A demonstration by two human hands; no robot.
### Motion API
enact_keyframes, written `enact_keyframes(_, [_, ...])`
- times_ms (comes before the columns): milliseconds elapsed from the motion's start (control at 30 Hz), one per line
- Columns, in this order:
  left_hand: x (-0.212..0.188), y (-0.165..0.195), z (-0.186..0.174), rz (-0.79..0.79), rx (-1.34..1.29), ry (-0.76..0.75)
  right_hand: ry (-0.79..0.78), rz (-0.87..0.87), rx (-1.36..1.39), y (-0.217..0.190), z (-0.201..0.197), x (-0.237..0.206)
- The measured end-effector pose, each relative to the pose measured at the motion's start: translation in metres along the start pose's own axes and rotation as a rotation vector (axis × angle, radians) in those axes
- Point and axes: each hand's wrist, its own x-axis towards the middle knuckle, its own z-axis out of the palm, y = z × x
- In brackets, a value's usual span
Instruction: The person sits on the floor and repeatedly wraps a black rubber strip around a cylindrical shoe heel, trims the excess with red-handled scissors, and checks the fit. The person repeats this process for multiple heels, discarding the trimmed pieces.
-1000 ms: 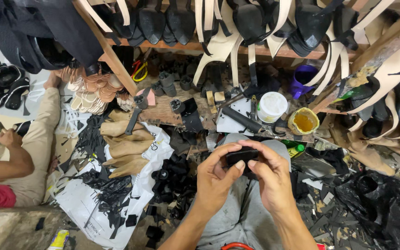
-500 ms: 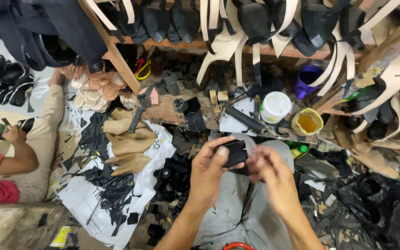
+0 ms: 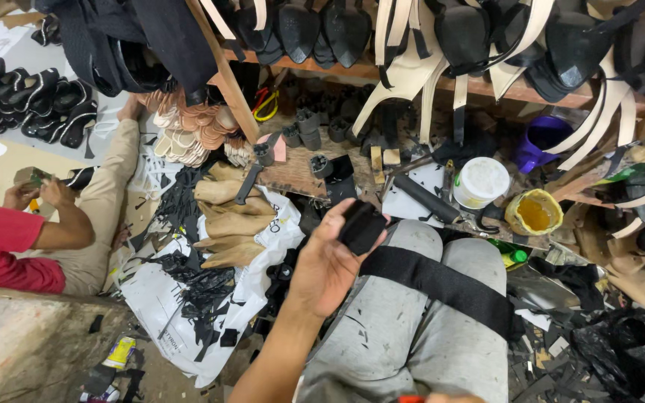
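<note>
White printed bag (image 3: 188, 313) lower left, white tub (image 3: 481, 181) upper right; mid-frame, left hand (image 3: 326, 261) pinching black, boxy block (image 3: 361, 226); right hand unseen.

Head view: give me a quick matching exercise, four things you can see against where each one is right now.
Things:
1. small black piece
2. black strap
3. white tub
4. purple cup

Places:
A. across the grey-trousered knees
B. held in the left hand
C. far right, under the shelf of hanging shoe uppers
D. beside the yellow-stained pot

Pairs: 1-B, 2-A, 3-D, 4-C. The right hand is out of view.
</note>
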Motion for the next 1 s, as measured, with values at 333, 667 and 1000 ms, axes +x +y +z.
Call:
enact_keyframes(333, [-0.015,-0.009,0.01,-0.01,0.02,-0.113,0.479,-0.022,0.124,-0.036,-0.039,-0.026])
enact_keyframes(667, [-0.032,-0.023,0.017,0.03,0.209,-0.149,0.77,-0.338,-0.295,-0.221,-0.09,-0.09])
enact_keyframes(1000, [-0.031,-0.035,0.013,0.027,0.129,-0.086,0.554,-0.172,-0.154,-0.207,-0.091,-0.079])
